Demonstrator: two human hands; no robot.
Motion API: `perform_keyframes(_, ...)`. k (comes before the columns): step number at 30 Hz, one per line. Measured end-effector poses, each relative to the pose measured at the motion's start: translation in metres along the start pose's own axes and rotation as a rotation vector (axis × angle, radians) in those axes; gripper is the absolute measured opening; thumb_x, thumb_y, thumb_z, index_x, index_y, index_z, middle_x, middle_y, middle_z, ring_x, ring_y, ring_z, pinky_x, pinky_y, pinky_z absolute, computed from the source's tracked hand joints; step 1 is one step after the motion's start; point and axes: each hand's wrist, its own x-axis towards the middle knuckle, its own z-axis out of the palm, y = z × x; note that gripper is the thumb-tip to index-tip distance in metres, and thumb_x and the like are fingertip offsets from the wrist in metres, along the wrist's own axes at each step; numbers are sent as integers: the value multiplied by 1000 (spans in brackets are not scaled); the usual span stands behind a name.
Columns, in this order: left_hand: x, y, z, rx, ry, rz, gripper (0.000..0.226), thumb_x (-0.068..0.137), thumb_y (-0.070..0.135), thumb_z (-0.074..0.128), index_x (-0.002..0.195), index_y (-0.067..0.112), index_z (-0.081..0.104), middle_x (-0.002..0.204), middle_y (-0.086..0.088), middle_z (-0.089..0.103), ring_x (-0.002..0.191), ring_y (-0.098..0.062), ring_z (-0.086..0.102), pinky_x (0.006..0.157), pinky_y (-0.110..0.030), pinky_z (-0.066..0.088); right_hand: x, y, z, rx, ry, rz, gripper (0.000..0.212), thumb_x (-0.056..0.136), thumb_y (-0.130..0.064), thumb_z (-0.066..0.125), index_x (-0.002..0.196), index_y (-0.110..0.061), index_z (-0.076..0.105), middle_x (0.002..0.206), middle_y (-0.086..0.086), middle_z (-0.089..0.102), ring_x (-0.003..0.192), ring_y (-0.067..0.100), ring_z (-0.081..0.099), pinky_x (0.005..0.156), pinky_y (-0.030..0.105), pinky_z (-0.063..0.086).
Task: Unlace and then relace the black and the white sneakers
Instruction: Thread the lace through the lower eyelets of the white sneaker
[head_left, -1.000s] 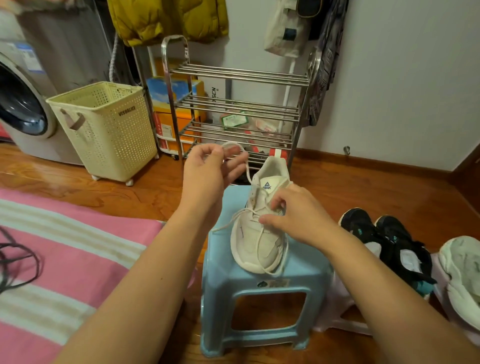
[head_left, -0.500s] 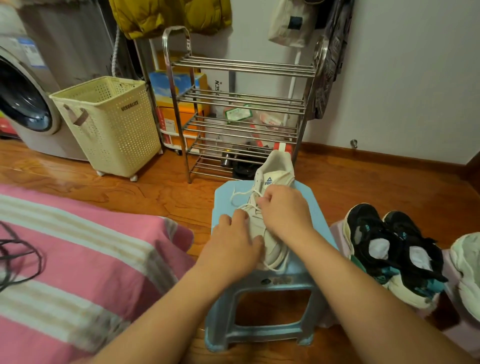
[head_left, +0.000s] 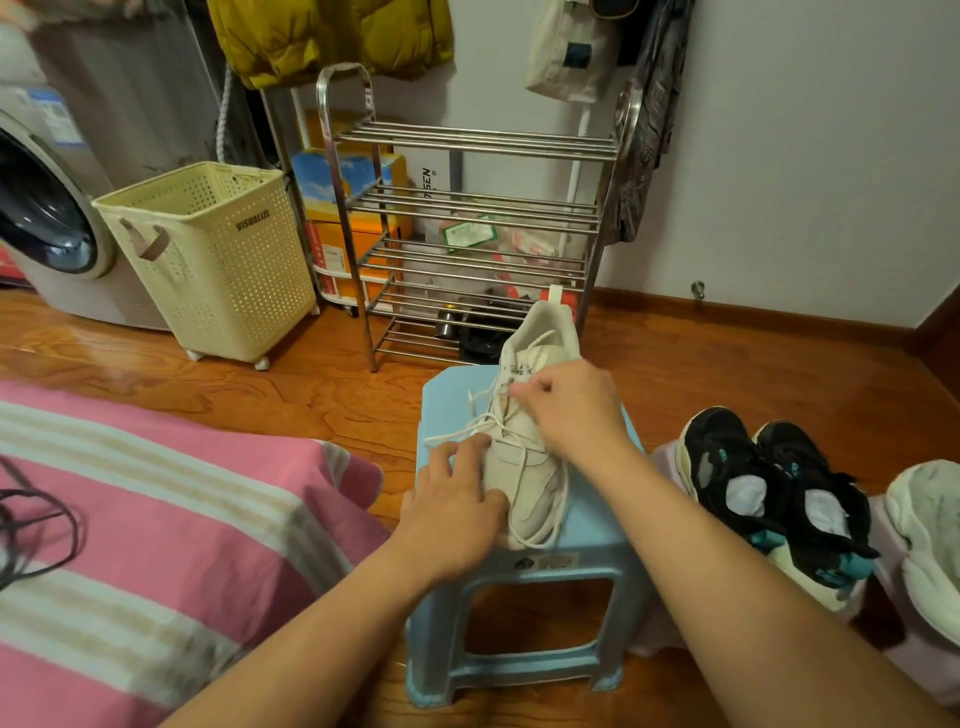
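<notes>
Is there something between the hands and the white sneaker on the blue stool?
Nothing visible. The left hand rests on the white sneaker, and the right hand pinches its lace near the tongue, on the blue stool.

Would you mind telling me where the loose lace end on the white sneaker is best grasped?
Pinch the loose lace end near its tip, coming from the left: it trails free across the blue stool, beside the left hand, while the right hand covers the eyelets on the white sneaker.
</notes>
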Motion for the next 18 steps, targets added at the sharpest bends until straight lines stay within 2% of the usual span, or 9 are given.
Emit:
perform_keyframes(2, -1, 1, -1, 19, 18, -29, 57, 96, 34, 49, 148, 39, 26, 152, 1, 28, 136, -25, 33, 112, -47, 28, 12, 7, -23, 218, 149, 76, 35, 93, -38, 69, 65, -17, 71, 65, -1, 67, 72, 21, 65, 71, 35, 55)
perform_keyframes(3, -2, 1, -1, 25, 23, -36, 55, 96, 34, 49, 146, 40, 27, 152, 2, 29, 136, -24, 32, 111, -47, 28, 17, 11, -37, 387, 239, 136, 31, 94, -33, 68, 68, -16, 72, 66, -1, 68, 68, 18, 66, 68, 35, 57)
perform_keyframes(5, 0, -1, -4, 30, 25, -45, 55, 94, 32, 50, 144, 41, 27, 152, 1, 28, 137, -25, 31, 111, -48, 27, 22, 22, -59, 731, 393, 255, 26, 97, -23, 66, 74, -13, 71, 62, 0, 65, 54, 10, 59, 54, 23, 51)
perform_keyframes(8, 8, -7, -16, 52, 52, -48, 57, 95, 30, 50, 144, 47, 25, 154, 0, 26, 140, -27, 28, 115, -52, 26, 19, 46, -63, 900, 374, 451, 22, 99, -23, 63, 82, -10, 71, 62, 0, 66, 58, 11, 58, 51, 21, 45)
perform_keyframes(10, 12, -11, -26, 87, 66, -21, 56, 97, 28, 48, 145, 50, 29, 156, 0, 25, 142, -27, 27, 116, -53, 27, 17, 54, -59, 827, 289, 513, 21, 99, -25, 63, 95, -7, 71, 69, 1, 70, 60, 11, 62, 52, 21, 49)
perform_keyframes(12, 10, -13, -28, 123, 76, 52, 52, 100, 27, 45, 147, 47, 36, 155, 1, 31, 140, -25, 30, 116, -51, 30, 13, 52, -63, 580, 324, 416, 28, 97, -29, 65, 116, -8, 64, 91, 0, 71, 72, 9, 66, 65, 25, 56)
perform_keyframes(14, 2, -14, -20, 204, 121, 176, 49, 102, 29, 41, 150, 39, 38, 152, 2, 38, 134, -22, 37, 112, -47, 36, 1, 42, -72, 201, 491, 209, 42, 94, -32, 66, 129, -15, 50, 114, -7, 56, 93, 9, 57, 76, 28, 49)
perform_keyframes(16, -8, -13, -11, 225, 153, 256, 53, 102, 39, 41, 154, 30, 34, 150, 0, 42, 132, -22, 41, 110, -43, 38, -12, 28, -73, -94, 558, -67, 29, 96, -27, 63, 121, -20, 53, 115, -8, 49, 97, 11, 51, 78, 28, 43)
perform_keyframes(18, -14, -9, -5, 205, 133, 266, 70, 95, 56, 42, 156, 25, 28, 150, -1, 40, 134, -23, 40, 111, -42, 39, -17, 24, -65, -305, 317, -338, 15, 98, -23, 58, 111, -25, 64, 111, -9, 54, 103, 15, 48, 87, 33, 43)
